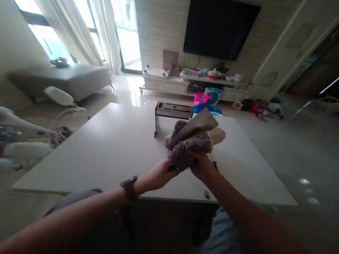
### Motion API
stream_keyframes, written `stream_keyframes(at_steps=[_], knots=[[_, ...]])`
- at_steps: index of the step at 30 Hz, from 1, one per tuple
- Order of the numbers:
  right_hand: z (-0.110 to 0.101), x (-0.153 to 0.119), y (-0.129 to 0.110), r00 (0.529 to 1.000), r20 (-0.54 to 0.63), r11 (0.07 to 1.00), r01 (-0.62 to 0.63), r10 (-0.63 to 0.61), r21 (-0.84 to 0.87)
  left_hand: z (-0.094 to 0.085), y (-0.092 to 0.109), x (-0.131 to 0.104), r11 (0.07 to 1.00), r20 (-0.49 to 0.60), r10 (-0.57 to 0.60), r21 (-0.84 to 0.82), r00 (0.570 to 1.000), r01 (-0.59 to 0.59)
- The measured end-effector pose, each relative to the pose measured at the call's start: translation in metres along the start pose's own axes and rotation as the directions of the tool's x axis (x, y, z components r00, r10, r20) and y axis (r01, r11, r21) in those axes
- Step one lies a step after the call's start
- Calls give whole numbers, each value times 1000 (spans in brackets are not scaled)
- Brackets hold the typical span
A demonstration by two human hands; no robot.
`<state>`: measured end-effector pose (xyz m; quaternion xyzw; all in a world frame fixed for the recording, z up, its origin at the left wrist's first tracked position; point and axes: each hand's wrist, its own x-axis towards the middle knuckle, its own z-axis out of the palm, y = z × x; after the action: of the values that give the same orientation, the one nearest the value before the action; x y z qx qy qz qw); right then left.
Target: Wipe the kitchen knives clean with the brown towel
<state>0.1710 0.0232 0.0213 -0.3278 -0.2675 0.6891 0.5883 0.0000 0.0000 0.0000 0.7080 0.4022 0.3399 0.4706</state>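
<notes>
Over the table, both hands hold a fuzzy purple-brown cloth point(190, 146) with cream-coloured parts at its ends. My left hand point(164, 173), with a watch on the wrist, grips its lower left edge, the fingertips partly hidden. From the right, my right hand point(201, 162) is closed on its lower side. A broad, flat grey piece like a cleaver blade point(197, 125) lies slanted in the cloth and points up to the right; its handle cannot be made out. Just behind stands a dark-framed slotted rack point(173, 110).
The white table point(102, 152) spreads around my hands. A small brown object point(207, 194) lies near its front edge, and a dark item point(215, 165) sits beside my right hand. Beyond the far edge are a pink basket point(200, 98) and a TV cabinet point(167, 85).
</notes>
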Motion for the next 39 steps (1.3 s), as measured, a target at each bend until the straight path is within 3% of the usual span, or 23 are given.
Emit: stream_keyframes(at_steps=[8, 17, 21, 27, 33, 39], knots=[[-3, 10, -5, 999, 18, 998, 42, -43, 37, -7, 11, -2, 955, 212, -202, -173, 956, 240], [-6, 21, -46, 988, -14, 986, 152, -152, 63, -22, 16, 3, 951, 298, -247, -105, 922, 289], [-4, 14, -30, 993, -27, 993, 118, -117, 30, -18, 12, 0, 943, 294, -259, -128, 920, 307], [9, -3, 2, 999, 16, 990, 54, -52, -127, -6, -2, -2, 950, 222, -215, -178, 951, 256], [12, -4, 4, 992, -66, 990, 96, -103, -103, -3, -4, -4, 958, 205, -201, -165, 958, 236], [12, -4, 7, 992, -61, 989, 103, -110, -108, 2, -7, -8, 944, 210, -229, -190, 951, 269]])
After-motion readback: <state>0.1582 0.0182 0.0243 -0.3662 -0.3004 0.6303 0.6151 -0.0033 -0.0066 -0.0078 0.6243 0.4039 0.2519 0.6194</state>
